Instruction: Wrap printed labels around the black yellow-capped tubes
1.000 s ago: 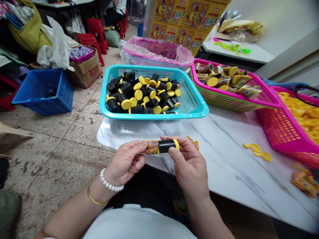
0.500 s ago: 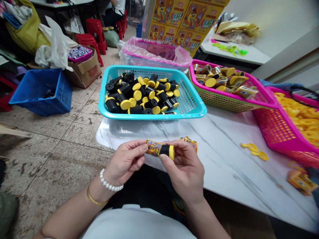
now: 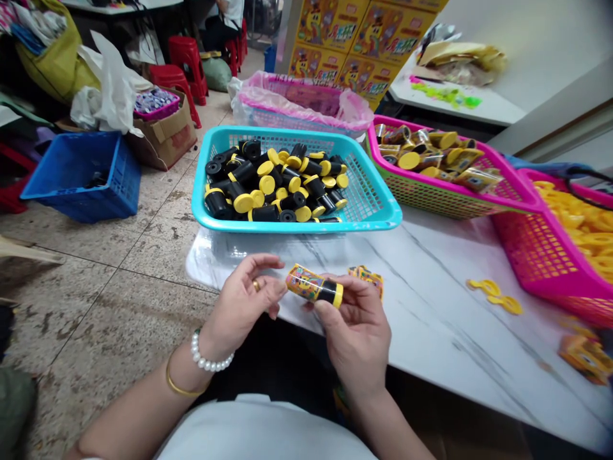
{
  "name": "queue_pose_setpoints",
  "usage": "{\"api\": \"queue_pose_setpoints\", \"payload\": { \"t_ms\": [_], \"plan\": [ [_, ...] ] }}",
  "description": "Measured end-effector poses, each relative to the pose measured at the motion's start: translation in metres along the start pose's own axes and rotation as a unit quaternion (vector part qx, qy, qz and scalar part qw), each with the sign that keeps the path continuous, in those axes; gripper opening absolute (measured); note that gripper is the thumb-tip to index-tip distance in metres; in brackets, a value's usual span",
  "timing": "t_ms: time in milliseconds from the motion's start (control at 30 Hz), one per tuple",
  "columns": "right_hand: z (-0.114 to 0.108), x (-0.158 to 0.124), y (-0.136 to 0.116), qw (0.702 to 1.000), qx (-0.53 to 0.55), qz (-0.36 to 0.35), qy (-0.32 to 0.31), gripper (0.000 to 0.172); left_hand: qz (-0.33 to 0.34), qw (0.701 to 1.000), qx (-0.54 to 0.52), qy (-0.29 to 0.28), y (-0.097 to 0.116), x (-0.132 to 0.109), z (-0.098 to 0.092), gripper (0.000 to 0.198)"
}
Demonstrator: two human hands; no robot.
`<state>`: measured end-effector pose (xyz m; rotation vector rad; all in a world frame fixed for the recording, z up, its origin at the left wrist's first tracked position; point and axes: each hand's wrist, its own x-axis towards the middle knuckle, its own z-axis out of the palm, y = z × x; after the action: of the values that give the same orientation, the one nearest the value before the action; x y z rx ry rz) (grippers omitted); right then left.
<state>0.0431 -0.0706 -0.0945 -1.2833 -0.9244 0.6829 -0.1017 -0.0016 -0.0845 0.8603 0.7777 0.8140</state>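
We look down on a white, grey-veined table (image 3: 431,313) in a cluttered workroom. A turquoise basket (image 3: 297,225) of black tubes (image 3: 242,171) with yellow caps stands at its far edge. To the right are a pink basket (image 3: 500,199) of printed tubes (image 3: 433,156) and another pink basket (image 3: 531,236) full of yellow parts (image 3: 579,220). Two yellow pieces (image 3: 495,296) lie near it on the tabletop. On the speckled floor (image 3: 158,281) to our left we see a blue crate (image 3: 81,176) and a carton (image 3: 165,137); beyond are red stools (image 3: 186,64) and, partly in view, a seated person (image 3: 230,19). Yellow printed boxes (image 3: 354,48) are stacked at the back.

Our hands meet low over the near edge. The right hand (image 3: 360,329) pinches a tube (image 3: 316,287) between thumb and fingers at its black, yellow-capped end; the tube slants slightly, with a colourful printed sleeve (image 3: 304,281) around its left part. The left hand (image 3: 244,303) is loosely parted, index finger raised, thumb tip right at the sleeve's outer end; we cannot tell whether it touches. More printed film (image 3: 368,276) lies just behind the right hand.
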Motion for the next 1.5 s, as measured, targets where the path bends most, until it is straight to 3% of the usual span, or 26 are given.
{"api": "queue_pose_setpoints", "payload": {
  "t_ms": [100,200,367,500,633,700,933,1033,1133,1200,1333,1433,1500],
  "plan": [
    [-0.004,0.004,-0.003,0.995,-0.056,-0.015,-0.078,0.027,-0.050,0.996,0.028,-0.067,0.005,0.004,-0.001,0.051],
    [-0.012,0.006,-0.005,0.984,-0.116,-0.036,-0.133,0.031,-0.071,0.994,0.040,-0.068,0.008,0.009,0.003,0.041],
    [-0.031,0.007,-0.001,0.961,-0.208,-0.135,-0.122,0.041,-0.043,0.991,0.094,-0.090,0.008,0.018,0.014,0.033],
    [-0.042,0.014,0.003,0.935,-0.267,-0.214,-0.094,0.049,-0.073,0.984,0.096,-0.130,0.010,0.026,0.016,0.062],
    [-0.045,0.018,0.002,0.912,-0.290,-0.266,-0.111,0.054,-0.089,0.976,0.136,-0.146,0.011,0.033,0.015,0.042],
    [-0.044,0.017,0.000,0.911,-0.293,-0.270,-0.104,0.055,-0.082,0.979,0.111,-0.148,0.009,0.034,0.015,0.033],
    [-0.040,0.010,0.000,0.935,-0.254,-0.239,-0.064,0.052,-0.069,0.986,0.036,-0.150,0.009,0.033,0.017,0.031],
    [-0.039,0.014,0.003,0.949,-0.226,-0.214,-0.046,0.042,-0.001,0.983,0.110,-0.149,0.009,0.037,0.019,0.027],
    [-0.039,0.020,0.003,0.975,-0.173,-0.135,-0.022,0.035,0.093,0.961,0.215,-0.150,0.010,0.041,0.024,0.025],
    [-0.041,0.025,0.001,0.984,-0.145,-0.104,-0.015,0.031,0.112,0.945,0.250,-0.177,0.012,0.043,0.027,0.034],
    [-0.051,0.033,-0.004,0.976,-0.154,-0.156,-0.012,0.034,0.060,0.942,0.273,-0.185,0.019,0.048,0.031,0.054],
    [-0.059,0.037,-0.007,0.953,-0.204,-0.224,-0.026,0.040,-0.034,0.949,0.212,-0.233,0.025,0.060,0.035,0.054],
    [-0.062,0.041,-0.007,0.950,-0.220,-0.220,-0.009,0.036,-0.056,0.948,0.177,-0.257,0.024,0.070,0.043,0.047]
  ]
}}
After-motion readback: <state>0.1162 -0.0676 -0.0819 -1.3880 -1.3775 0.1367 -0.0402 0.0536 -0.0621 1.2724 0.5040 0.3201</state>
